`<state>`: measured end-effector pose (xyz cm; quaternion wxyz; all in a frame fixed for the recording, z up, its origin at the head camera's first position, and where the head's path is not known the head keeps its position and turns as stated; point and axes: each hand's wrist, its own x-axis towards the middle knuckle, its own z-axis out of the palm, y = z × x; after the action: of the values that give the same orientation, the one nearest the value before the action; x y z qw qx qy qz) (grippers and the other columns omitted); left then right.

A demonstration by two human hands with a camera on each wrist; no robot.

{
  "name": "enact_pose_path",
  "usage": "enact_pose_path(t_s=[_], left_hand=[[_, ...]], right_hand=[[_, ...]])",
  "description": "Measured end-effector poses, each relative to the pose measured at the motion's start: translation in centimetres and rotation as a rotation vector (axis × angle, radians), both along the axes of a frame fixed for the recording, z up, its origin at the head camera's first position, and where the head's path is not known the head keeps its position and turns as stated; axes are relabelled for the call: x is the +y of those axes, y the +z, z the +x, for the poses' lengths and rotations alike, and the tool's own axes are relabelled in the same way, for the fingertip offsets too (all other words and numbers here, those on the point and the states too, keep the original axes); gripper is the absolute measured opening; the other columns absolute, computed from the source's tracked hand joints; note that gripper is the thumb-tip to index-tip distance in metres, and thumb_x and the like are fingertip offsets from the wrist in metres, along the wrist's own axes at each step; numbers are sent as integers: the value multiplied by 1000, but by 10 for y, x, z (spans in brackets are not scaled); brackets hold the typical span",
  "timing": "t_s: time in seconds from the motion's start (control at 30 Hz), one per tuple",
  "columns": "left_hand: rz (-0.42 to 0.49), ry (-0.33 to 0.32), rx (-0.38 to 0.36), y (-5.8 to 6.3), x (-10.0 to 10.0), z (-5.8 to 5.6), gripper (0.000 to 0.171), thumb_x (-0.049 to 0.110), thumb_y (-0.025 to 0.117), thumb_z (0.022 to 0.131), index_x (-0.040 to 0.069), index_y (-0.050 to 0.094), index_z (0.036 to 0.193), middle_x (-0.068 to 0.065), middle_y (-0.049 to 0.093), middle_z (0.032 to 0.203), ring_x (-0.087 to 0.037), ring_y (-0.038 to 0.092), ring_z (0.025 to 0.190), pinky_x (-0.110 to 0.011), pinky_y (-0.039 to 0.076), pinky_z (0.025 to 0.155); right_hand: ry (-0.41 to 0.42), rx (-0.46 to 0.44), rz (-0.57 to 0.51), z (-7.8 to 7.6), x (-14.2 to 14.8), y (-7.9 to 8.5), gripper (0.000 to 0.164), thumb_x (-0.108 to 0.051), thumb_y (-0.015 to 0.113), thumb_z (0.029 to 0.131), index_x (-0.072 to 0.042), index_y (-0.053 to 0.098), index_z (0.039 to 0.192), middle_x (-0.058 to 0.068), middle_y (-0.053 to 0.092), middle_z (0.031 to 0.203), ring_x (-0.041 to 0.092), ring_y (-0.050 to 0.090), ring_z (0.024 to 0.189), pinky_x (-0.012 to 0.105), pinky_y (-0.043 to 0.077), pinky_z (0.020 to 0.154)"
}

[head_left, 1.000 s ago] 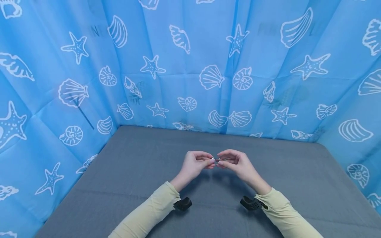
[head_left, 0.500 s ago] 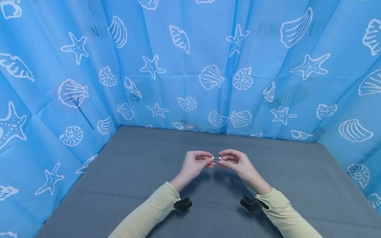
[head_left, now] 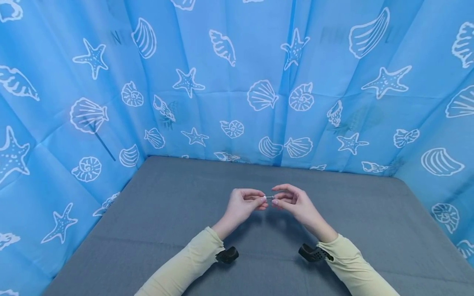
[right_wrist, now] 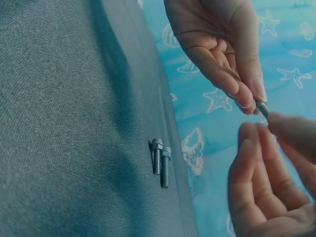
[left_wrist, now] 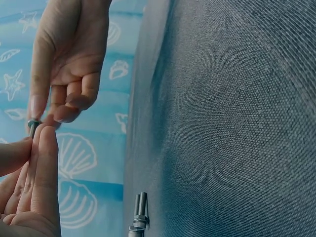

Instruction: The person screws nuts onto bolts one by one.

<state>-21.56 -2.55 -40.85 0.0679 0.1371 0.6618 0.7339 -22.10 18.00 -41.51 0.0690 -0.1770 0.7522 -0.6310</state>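
My left hand (head_left: 240, 206) pinches a small metal bolt (head_left: 269, 197) by one end, between thumb and fingers, above the table. At the bolt's other end is a nut (left_wrist: 34, 122), and the thumb and fingertips of my right hand (head_left: 298, 205) pinch around it. The right index finger is raised off the bolt. Seen from the right wrist, threads show on the bolt (right_wrist: 263, 108) between both hands, and the right thumb overlaps its near end.
Two more bolts with nuts, one (right_wrist: 157, 157) beside the other (right_wrist: 165, 170), lie on the grey cloth-covered table (head_left: 185, 197). A blue curtain (head_left: 237, 82) with white shells and starfish surrounds the table. Each wrist wears a black device, left (head_left: 227, 255) and right (head_left: 312, 253).
The right fingers shift about the nut, uncovering more of it, and the index finger has lifted. The left hand stays in place with the bolt. The head view has shifted very slightly.
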Motion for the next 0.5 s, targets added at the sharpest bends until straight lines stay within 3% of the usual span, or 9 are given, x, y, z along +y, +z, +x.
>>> enact_pose_path(t_s=[0.13,0.27,0.5], left_hand=[[-13,1,26,9,-1,8,17,-4,64,89,-17,64,100,-25,69,87,-32,70,79,-36,59,71],[-24,2,44,9,-2,9,16,-4,63,90,-17,64,100,-26,69,87,-33,70,79,-37,59,72],[3,5,31,6,-3,7,14,-5,63,89,-16,65,99,-27,68,87,-34,70,80,-41,58,73]], right_hand=[[-23,-2,28,0,0,-1,33,-16,65,93,10,61,112,30,64,102,29,68,88,45,56,80],[-34,-27,64,0,-1,-1,36,-25,61,95,9,64,108,21,68,93,26,68,82,48,56,76],[17,2,-43,0,0,-3,30,-10,65,92,8,58,116,30,64,105,32,68,92,48,55,81]])
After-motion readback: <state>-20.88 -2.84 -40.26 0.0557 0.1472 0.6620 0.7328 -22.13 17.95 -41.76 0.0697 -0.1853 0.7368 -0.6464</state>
